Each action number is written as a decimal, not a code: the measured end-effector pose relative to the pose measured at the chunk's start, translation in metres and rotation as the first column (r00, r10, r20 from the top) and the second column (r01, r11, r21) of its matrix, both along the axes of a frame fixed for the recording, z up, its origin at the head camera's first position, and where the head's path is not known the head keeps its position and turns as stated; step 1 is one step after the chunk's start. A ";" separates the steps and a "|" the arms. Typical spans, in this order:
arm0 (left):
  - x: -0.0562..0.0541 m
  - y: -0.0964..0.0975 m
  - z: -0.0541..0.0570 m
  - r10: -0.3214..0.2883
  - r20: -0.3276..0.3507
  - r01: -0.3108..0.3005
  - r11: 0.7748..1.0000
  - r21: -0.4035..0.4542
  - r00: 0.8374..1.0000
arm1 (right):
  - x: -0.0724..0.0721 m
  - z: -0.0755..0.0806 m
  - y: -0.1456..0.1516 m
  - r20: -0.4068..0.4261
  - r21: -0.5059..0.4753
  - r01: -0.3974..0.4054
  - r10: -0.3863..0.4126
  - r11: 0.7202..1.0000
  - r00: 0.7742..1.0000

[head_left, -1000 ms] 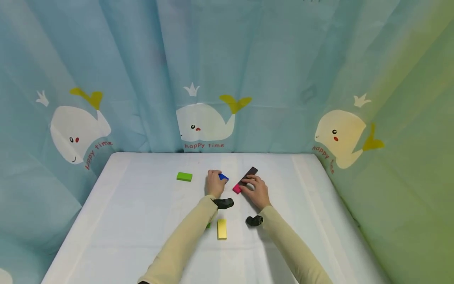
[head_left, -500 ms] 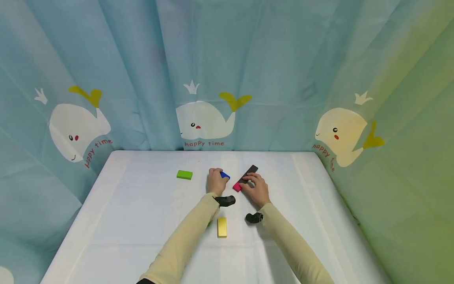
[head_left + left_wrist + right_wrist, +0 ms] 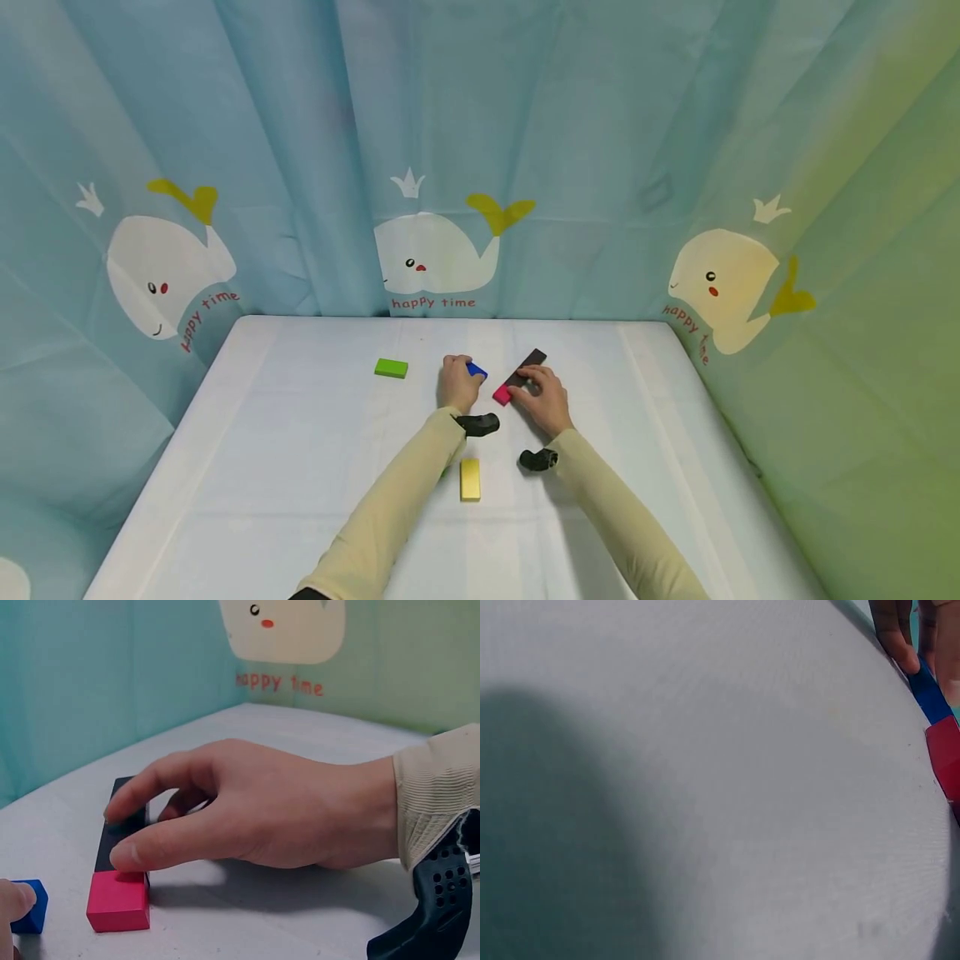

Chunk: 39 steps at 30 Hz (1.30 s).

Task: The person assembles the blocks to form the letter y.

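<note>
My left hand (image 3: 459, 387) holds a small blue block (image 3: 477, 371) between thumb and fingers, low over the white table. To its right lies a pink block (image 3: 502, 395), set end to end with a long black block (image 3: 534, 358) that slants away to the back right. My right hand (image 3: 547, 405) reaches in from the right and grips the black block near that joint. In the left wrist view the right thumb lies just behind the pink block (image 3: 120, 901), with the index finger across the black one (image 3: 112, 838). The right wrist view catches the blue block (image 3: 930, 699) under left fingertips.
A green block (image 3: 392, 368) lies to the left of the left hand. Nearer the front is a yellow block (image 3: 470, 481), and beside it another green piece (image 3: 443, 472) mostly hidden by the left sleeve. A blue whale-print curtain (image 3: 600, 167) encloses the white table (image 3: 262, 433).
Over the past second my left hand and the blue block have shifted slightly right, closer to the pink block. My right hand stays nearly still on the black block.
</note>
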<state>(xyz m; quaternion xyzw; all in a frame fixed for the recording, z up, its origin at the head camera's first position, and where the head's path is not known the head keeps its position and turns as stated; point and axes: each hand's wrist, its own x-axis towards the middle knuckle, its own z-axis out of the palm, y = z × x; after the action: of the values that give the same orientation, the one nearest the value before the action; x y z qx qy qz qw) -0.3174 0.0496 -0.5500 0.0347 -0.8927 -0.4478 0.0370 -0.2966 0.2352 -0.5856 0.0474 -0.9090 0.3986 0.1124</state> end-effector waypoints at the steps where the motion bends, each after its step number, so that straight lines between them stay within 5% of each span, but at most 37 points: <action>1: 0.000 0.000 0.000 0.001 -0.004 -0.001 1.000 -0.001 1.000 | 0.000 0.000 0.000 -0.002 -0.003 0.000 0.000 1.000 1.000; 10: -0.001 0.001 -0.003 0.006 -0.019 -0.006 1.000 -0.007 1.000 | 0.002 0.000 -0.002 0.002 0.038 0.008 -0.009 0.999 1.000; 17: -0.002 0.007 -0.009 -0.045 0.000 0.045 0.999 -0.018 0.999 | 0.003 0.000 0.000 -0.007 0.041 0.016 -0.015 0.999 1.000; 39: 0.008 0.013 -0.004 -0.093 0.007 0.093 0.995 -0.035 0.996 | -0.002 -0.006 0.001 -0.024 0.055 0.008 -0.007 0.998 1.000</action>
<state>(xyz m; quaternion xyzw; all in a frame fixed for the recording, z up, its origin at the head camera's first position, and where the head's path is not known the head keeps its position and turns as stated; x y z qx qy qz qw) -0.3091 0.0621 -0.5538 -0.0065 -0.9011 -0.4333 0.0144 -0.2983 0.2357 -0.5918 0.0516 -0.9184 0.3724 0.1232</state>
